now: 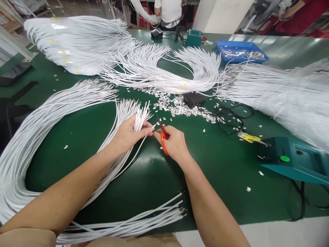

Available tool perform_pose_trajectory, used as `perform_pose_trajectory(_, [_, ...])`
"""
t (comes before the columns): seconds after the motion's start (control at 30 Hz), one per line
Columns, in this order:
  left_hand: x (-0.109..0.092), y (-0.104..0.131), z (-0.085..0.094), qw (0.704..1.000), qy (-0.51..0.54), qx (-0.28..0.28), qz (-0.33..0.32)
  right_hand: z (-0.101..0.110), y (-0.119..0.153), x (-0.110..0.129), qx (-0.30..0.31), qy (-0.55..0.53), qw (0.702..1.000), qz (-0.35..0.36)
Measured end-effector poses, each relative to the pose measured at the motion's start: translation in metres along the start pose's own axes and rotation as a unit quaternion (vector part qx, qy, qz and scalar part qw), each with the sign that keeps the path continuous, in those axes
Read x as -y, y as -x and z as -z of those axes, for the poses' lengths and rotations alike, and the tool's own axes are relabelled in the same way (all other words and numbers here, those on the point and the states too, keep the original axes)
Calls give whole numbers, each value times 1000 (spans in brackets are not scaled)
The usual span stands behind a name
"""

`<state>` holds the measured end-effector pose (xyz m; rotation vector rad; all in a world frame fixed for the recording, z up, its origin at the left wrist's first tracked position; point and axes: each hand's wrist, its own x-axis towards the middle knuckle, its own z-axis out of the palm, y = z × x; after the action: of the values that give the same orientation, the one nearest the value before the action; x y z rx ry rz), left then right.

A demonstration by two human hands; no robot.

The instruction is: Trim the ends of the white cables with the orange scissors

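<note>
A cluster of white cables [139,120] is gripped in my left hand [128,133], with one cable end pinched between thumb and finger. My right hand [174,142] holds red-handled scissors [163,140], their dark blades pointing up and away beside that cable end. The fingertips of both hands nearly meet there. Below my left hand the cables run down under my left forearm. Another curved bundle of white cables [15,164] lies to the left, and several cable ends [164,214] rest near the front edge.
Small silvery scraps [177,104] lie around a black box [194,99]. Big cable bundles [84,44] stand at the back and right. A blue tray [241,51] sits behind. A teal machine [295,157], yellow-handled tool [248,137] and black cord are at right. People are beyond.
</note>
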<state>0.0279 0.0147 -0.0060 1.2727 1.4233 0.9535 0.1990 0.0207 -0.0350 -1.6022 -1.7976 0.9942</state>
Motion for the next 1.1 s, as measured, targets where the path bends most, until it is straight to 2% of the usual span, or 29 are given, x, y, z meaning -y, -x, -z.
perform_pose_trajectory(0.17, [-4,2,-2,998,-59,-27,-19,-1,1,1,7,66,998,21])
perform_pose_trajectory(0.37, [-6,3,-2,995,-93,-28,-27,-2,1,-3,-3,139,989,53])
perform_pose_trajectory(0.67, [-9,4,-3,995,-95,-17,-40,-1,3,-2,-4,218,973,69])
perform_pose_trajectory(1.1, [0,1,-2,994,-95,-28,-44,-2,4,0,0,283,955,92])
